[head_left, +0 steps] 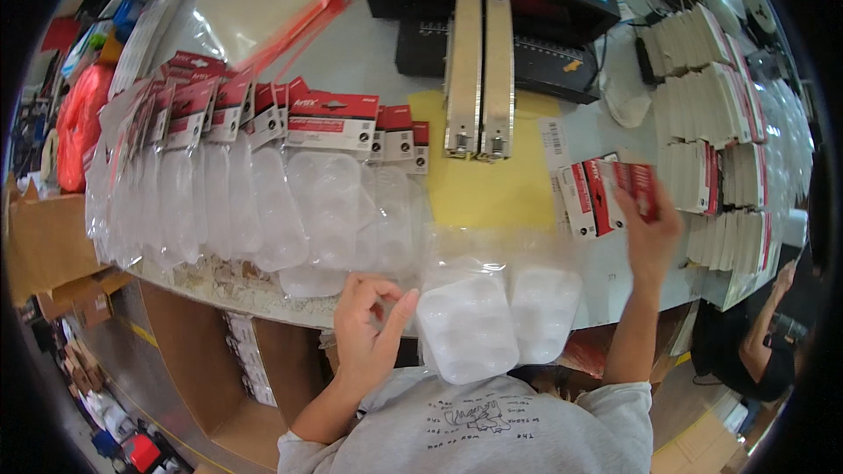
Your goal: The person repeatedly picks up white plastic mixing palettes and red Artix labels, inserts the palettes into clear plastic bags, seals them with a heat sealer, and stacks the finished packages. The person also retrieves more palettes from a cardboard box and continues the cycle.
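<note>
My right hand (654,230) pinches a red-and-white header card (638,189) at the right of the work area. Beside it on the table lie more red-and-white cards (590,197), partly overlapped. Near the table's front edge my left hand (364,325) hovers with loosely curled fingers, the thumb apart from them and nothing visible between. Just right of that hand are two clear plastic bags holding white moulded palette trays (467,326), (543,312). They hang over the front edge, and their upper ends lie by a yellow sheet (492,189).
A black machine (492,0) with two metal rails (481,75) stands at the back. Carded bags of white trays (329,202) crowd the left. Stacks of cards (694,105) line the right. Clear bags with a red edge (263,4) lie back left. Another person (764,342) sits at right.
</note>
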### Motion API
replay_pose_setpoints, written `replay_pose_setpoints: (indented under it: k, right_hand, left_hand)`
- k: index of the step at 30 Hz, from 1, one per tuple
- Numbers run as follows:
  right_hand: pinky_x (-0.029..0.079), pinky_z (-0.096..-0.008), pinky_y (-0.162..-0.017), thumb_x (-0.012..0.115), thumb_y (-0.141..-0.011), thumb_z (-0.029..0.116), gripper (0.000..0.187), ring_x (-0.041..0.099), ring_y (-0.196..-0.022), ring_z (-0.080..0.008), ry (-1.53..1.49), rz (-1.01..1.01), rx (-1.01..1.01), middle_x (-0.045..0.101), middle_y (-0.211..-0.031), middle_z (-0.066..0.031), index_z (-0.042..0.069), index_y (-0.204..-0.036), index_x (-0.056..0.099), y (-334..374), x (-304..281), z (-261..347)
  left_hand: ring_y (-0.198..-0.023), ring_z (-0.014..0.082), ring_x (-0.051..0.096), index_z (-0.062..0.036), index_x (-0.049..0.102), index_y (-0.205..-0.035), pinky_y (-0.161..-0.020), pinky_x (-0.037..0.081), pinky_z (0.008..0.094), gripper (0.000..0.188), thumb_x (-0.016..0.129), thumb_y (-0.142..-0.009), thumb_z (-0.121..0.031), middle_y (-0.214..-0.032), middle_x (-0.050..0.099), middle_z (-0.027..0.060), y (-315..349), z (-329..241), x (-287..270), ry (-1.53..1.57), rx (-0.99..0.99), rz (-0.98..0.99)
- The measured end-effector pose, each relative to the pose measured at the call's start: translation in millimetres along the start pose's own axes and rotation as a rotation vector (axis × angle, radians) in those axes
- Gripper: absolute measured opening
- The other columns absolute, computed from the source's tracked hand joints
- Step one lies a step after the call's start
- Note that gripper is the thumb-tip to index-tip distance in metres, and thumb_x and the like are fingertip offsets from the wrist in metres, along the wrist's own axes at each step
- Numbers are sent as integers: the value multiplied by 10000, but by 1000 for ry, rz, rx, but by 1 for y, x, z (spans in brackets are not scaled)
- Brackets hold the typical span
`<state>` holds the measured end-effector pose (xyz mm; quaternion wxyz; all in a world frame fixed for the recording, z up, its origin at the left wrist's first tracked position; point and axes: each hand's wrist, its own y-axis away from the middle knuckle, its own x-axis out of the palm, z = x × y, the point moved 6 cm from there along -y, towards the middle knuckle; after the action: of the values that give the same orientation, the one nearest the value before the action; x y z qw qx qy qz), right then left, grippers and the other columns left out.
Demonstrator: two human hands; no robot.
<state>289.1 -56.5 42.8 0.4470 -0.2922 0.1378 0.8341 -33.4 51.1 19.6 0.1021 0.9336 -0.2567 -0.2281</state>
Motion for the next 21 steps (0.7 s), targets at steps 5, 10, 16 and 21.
replay_pose_setpoints:
  k: [5,10,16,21]
  right_hand:
    - [485,-243,-711,776,-675,100,395,629,-774,-144,-455,462,-223,671,-972,-117,-11,-1028,638,33,6,92]
    - [491,-239,-707,803,-654,112,452,606,-785,-95,-179,660,-205,668,-923,-114,-37,-1038,618,32,50,110]
    - [500,-277,-765,809,-648,130,519,626,-853,-149,-266,382,-61,656,-950,-116,-67,-1072,583,25,28,108]
    - [492,-256,-736,814,-656,223,506,629,-803,-140,-187,741,-338,670,-911,-112,-35,-1039,606,35,42,136]
  left_hand:
    - [-810,176,600,-6,550,-801,-698,472,267,85,627,-821,-38,-982,627,145,-4,-20,5,253,287,-52]
    - [-769,230,656,2,581,-861,-645,518,289,79,636,-808,-20,-990,656,150,-31,-33,22,204,189,106]
    - [-754,303,647,4,581,-843,-653,528,315,125,668,-753,-3,-1011,644,177,-10,-62,10,-395,848,-357]
    - [-746,150,626,11,489,-973,-604,486,236,159,581,-846,-6,-1017,648,188,-12,-46,16,413,432,111]
